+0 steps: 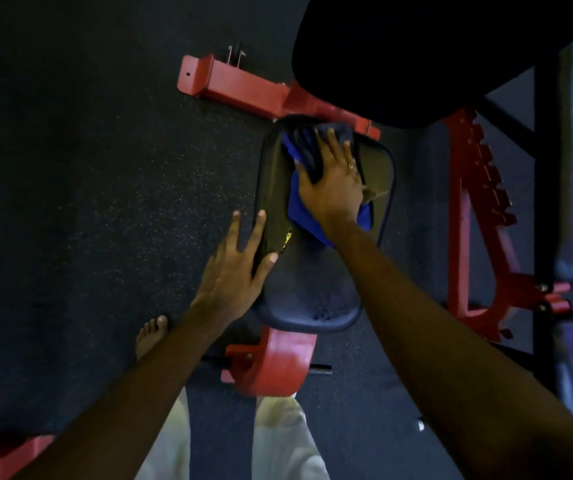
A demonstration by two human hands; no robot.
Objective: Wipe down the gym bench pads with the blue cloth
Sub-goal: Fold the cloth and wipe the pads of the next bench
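The black seat pad (309, 292) of the gym bench lies in the middle of the view, worn and torn near its left side. A blue cloth (300, 202) is spread over the pad's far half. My right hand (332, 181) presses flat on the cloth with fingers spread and straight. At the pad's left edge my left hand (235, 268) rests with straight fingers, its thumb on the pad's top. The large black back pad (434, 53) fills the upper right.
The red bench frame (243, 84) runs across the dark rubber floor behind the seat, with a red toothed adjuster (479, 202) at the right. A red base bracket (274, 365) sits below the seat. My bare foot (152, 336) and white trousers (278, 441) stand near it.
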